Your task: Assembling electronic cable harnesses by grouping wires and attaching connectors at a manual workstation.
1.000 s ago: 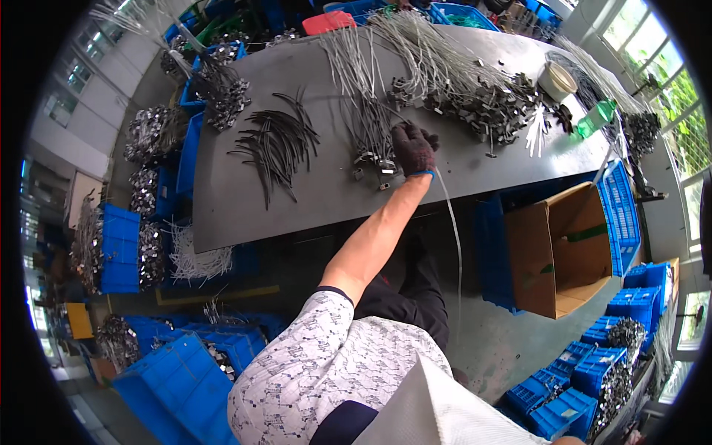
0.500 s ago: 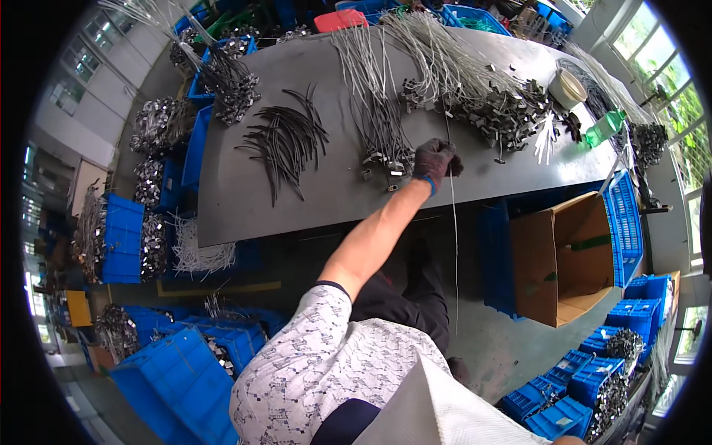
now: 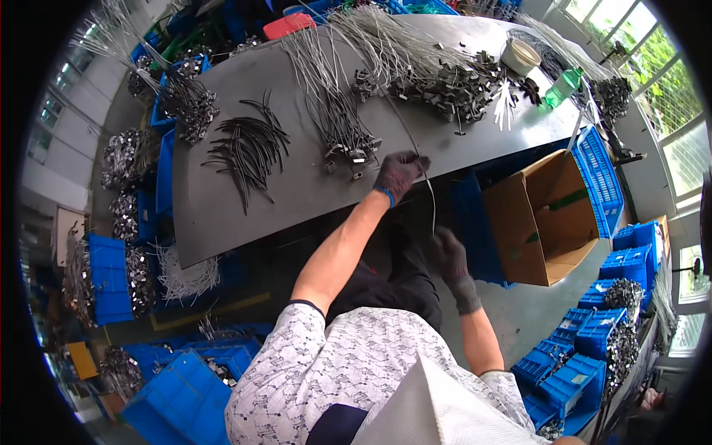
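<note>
My left hand (image 3: 400,176), in a dark work glove, is closed around a thin pale cable (image 3: 432,202) at the table's front edge. The cable runs back over the tabletop toward the heap and hangs down past the edge. Below it, my right hand (image 3: 450,256), also gloved, has its fingers closed at the cable's lower end; the fingertips are partly hidden. Left of my left hand lies a bundle of cables (image 3: 330,115) with dark sleeves and small metal clips. Beyond my hands is a larger heap of cables with black end pieces (image 3: 449,93).
Short black tubes (image 3: 248,152) lie on the metal table (image 3: 222,219). At the table's right are white strips (image 3: 505,104), a tub (image 3: 521,57) and a green bottle (image 3: 564,87). An open cardboard box (image 3: 519,222) stands below the edge. Blue crates (image 3: 178,393) flank me.
My right hand has come into view and taken the cable's hanging end. My left hand still grips the cable, now nearer the table edge. The whole view has shifted.
</note>
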`<state>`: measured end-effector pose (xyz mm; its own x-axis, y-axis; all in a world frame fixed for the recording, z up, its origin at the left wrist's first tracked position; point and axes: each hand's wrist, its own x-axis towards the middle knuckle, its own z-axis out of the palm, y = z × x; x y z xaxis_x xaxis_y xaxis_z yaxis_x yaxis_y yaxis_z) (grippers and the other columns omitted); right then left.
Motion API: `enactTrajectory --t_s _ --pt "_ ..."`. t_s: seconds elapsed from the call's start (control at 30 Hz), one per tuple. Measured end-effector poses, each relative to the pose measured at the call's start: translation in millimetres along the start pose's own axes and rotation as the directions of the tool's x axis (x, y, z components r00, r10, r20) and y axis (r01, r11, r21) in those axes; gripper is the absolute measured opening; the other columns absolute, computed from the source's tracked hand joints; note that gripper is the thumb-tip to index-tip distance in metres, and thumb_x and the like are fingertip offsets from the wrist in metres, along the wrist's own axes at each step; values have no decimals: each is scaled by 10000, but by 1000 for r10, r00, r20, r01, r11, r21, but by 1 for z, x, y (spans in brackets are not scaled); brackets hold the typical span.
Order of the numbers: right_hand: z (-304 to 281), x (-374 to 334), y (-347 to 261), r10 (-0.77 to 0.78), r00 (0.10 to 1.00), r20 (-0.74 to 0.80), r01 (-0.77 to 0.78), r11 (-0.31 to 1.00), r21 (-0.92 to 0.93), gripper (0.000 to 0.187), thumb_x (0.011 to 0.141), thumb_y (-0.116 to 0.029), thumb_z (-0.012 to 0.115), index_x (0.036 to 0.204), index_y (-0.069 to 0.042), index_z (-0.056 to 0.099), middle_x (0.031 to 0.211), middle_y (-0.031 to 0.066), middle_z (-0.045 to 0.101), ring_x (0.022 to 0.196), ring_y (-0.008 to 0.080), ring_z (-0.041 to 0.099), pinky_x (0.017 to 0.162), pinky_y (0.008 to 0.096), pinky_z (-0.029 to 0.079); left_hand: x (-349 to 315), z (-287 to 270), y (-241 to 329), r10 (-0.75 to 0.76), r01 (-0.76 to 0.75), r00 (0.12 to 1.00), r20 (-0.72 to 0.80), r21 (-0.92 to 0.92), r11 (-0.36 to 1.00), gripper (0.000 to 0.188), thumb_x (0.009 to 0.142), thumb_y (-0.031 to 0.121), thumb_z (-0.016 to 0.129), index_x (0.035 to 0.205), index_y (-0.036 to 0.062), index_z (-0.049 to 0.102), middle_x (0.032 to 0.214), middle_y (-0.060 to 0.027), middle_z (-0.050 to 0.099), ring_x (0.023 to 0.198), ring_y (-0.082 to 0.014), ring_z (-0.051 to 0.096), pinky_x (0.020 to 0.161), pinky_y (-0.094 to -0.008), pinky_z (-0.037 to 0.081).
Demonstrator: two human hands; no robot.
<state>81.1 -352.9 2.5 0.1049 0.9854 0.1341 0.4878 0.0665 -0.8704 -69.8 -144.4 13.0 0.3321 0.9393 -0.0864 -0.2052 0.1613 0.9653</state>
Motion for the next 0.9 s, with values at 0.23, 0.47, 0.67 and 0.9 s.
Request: enactTrajectory --t_s 0.23,0.47,0.67,0.9 --pt "39 78 -27 -469 855 -223 395 866 -308 275 986 -216 577 1136 13 596 1002 147 673 939 287 674 778 331 528 -88 18 -17 -54 58 998 36 -137 989 174 885 129 756 1023 25 734 937 -3 711 842 -95 633 802 -260 515" --pt "101 118 -9 296 950 -98 -163 740 652 479 1056 -370 459 1069 58 674 952 89 702 868 145 624 772 278 497 -90 -3 -18 211 -210 929 -304 33 977 201 898 209 754 1004 40 724 897 -10 705 838 -86 612 770 -257 506" --pt "113 173 -62 91 993 71 -106 958 267 410 1049 -350 451 1126 14 624 845 88 681 604 146 597 543 293 493 -30 -80 0 126 -36 910 -396 227 973 322 914 333 691 922 12 714 757 -141 703 714 -185 665 682 -338 508" --pt "115 263 22 82 994 -78 -87 994 -61 363 1034 -362 484 1157 -40 598 856 127 681 618 180 641 559 333 503 29 -165 9 77 311 908 -412 787 533 491 896 507 574 1043 45 651 1043 -226 673 1027 -424 637 851 -517 509"
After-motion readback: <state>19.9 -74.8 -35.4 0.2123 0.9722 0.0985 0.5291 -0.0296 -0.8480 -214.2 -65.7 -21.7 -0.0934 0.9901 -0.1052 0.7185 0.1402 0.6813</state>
